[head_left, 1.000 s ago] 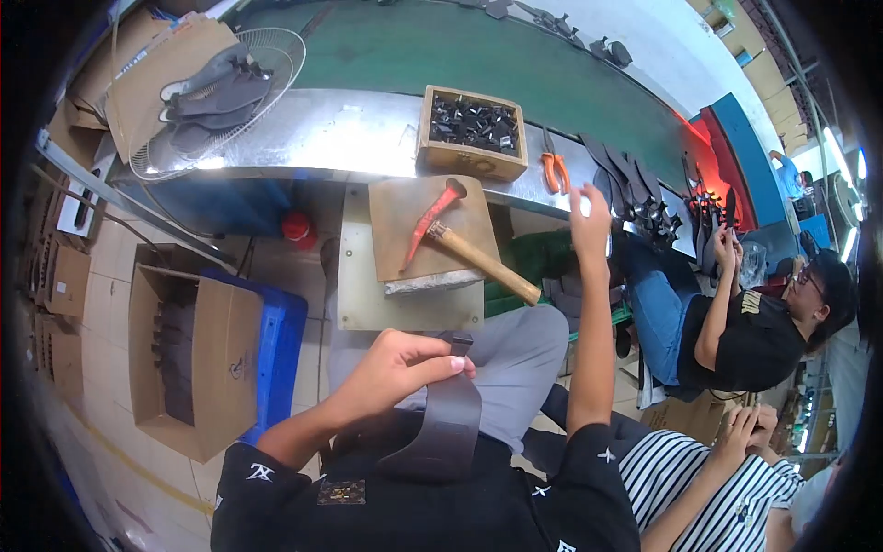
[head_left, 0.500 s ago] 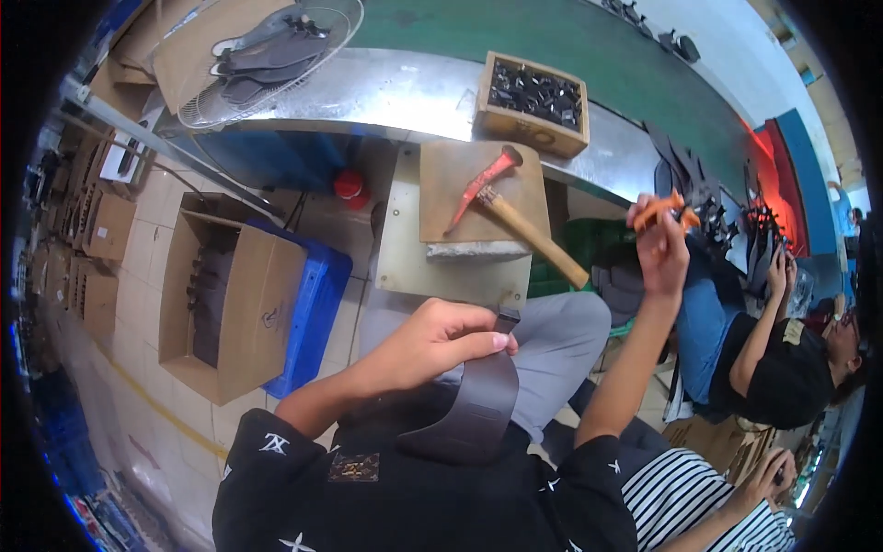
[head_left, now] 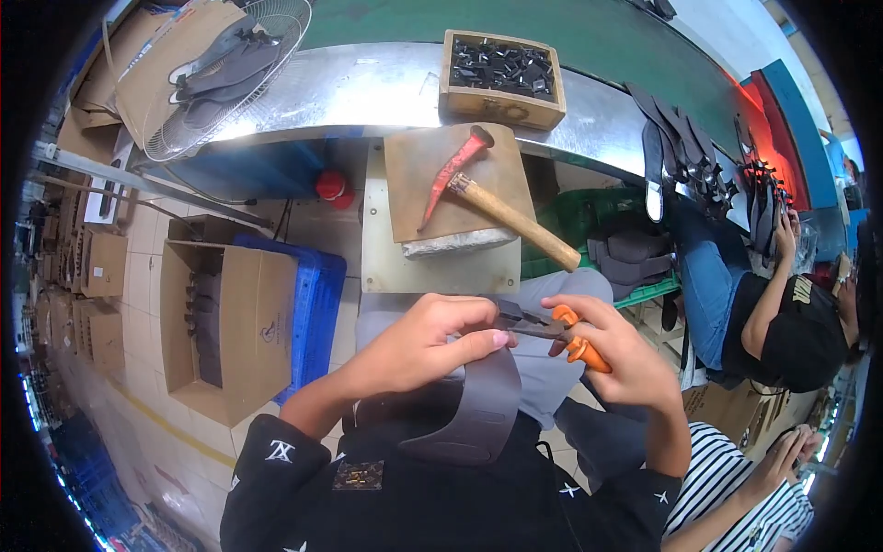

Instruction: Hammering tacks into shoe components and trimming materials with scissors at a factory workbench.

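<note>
Left hand [head_left: 441,336] is pinching the upper end of a dark brown curved strap [head_left: 478,409] between thumb and curled fingers, nearer the person than the hammer [head_left: 487,201]. The strap is hanging from that pinch, its broad lower part curving left in front of the black shirt. Right hand [head_left: 621,354] is curling around the orange handles of pliers [head_left: 581,349], nearer the person than the hammer and to the right of the strap. The plier jaws are pointing left, reaching the strap's pinched end; whether they are biting it, cannot tell.

The hammer itself, red head and wooden handle, is lying on a brown sheet [head_left: 405,166], its handle running past the sheet's right edge. A whitish block [head_left: 460,243] is showing under the sheet, and a pale board [head_left: 423,276] is supporting both.

Beyond the hammer, a wooden box [head_left: 506,106] of small black parts is standing on the metal table [head_left: 368,87]. Dark straps [head_left: 681,138] are lying in a bunch on the table, right of the hammer. Far left of it, a wire basket [head_left: 299,46] is holding more dark pieces; on that side too, an open cardboard box [head_left: 253,340] is standing beside a blue crate [head_left: 317,304].
</note>
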Tool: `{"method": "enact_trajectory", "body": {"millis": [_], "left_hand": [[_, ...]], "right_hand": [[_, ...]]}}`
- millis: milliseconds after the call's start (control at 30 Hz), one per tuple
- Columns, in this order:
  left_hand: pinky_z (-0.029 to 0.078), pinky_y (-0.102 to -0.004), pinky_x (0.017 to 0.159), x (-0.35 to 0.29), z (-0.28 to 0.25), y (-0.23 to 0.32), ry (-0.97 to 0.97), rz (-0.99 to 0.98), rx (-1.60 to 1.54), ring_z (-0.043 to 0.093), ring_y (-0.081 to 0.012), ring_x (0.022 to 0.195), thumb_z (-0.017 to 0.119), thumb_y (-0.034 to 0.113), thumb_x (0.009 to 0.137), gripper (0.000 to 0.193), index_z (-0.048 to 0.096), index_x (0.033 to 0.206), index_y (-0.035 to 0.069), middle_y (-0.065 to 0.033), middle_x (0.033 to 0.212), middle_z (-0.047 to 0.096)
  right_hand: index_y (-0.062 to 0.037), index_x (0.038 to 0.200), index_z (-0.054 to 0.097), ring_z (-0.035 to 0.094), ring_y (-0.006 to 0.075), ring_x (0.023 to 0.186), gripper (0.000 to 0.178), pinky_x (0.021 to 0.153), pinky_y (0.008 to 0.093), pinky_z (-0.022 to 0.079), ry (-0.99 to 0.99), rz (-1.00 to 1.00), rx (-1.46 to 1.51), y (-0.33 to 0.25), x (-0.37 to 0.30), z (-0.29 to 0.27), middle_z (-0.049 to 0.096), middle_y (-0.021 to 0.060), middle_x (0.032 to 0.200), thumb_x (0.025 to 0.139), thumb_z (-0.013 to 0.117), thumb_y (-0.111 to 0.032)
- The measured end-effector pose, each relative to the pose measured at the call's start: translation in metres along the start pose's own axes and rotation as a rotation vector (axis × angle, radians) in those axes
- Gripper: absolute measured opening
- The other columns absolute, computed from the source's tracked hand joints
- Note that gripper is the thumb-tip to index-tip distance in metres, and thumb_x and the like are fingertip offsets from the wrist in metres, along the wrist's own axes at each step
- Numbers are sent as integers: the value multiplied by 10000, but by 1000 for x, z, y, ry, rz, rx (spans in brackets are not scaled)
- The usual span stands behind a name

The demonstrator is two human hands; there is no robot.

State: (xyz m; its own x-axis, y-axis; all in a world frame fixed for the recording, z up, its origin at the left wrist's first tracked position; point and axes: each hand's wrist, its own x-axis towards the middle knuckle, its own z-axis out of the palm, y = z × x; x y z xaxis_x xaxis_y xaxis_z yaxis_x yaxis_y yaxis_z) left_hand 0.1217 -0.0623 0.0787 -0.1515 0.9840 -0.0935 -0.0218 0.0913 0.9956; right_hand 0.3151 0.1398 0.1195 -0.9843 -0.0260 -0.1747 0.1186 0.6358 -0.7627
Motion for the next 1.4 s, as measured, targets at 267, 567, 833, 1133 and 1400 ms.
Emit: {"method": "enact_trajectory", "body": {"millis": [267,567,833,1133,1400], "left_hand": [[415,-353,620,0,-6,6,-7,-15,45,505,-218,644,590,239,985,316,568,842,-41,-133,695,533],[443,-324,652,1,-8,-10,34,-25,-19,525,-131,715,608,273,996,271,629,968,4,-81,756,594],[489,-353,983,-17,42,-46,-574,-34,-812,673,-197,1062,638,191,983,524,411,1411,-11,-167,1235,672],[548,-308,769,4,-157,55,481,-4,102,689,-151,772,725,345,914,364,694,1057,12,-71,892,746],[483,-421,946,-52,-439,44,1361,148,1112,639,-326,1083,592,394,964,511,605,1215,-51,-226,1188,645]], "right_hand": [[-47,969,631,484,384,1286,309,1081,456,372,-39,64,-86,-10,13,-12,507,181,1403,681,572,49],[-26,939,624,546,400,1203,313,1020,424,437,-23,38,-62,-8,24,-18,556,200,1315,653,543,70],[9,1039,608,574,156,895,168,831,280,469,535,228,204,65,38,-33,605,78,1013,874,617,-25],[38,926,679,604,442,898,245,829,506,498,850,206,-582,250,196,-105,631,275,896,799,715,-169],[-1,1092,634,569,395,1148,227,992,499,427,1362,74,-458,152,133,-33,608,207,1244,905,640,-128]]}}
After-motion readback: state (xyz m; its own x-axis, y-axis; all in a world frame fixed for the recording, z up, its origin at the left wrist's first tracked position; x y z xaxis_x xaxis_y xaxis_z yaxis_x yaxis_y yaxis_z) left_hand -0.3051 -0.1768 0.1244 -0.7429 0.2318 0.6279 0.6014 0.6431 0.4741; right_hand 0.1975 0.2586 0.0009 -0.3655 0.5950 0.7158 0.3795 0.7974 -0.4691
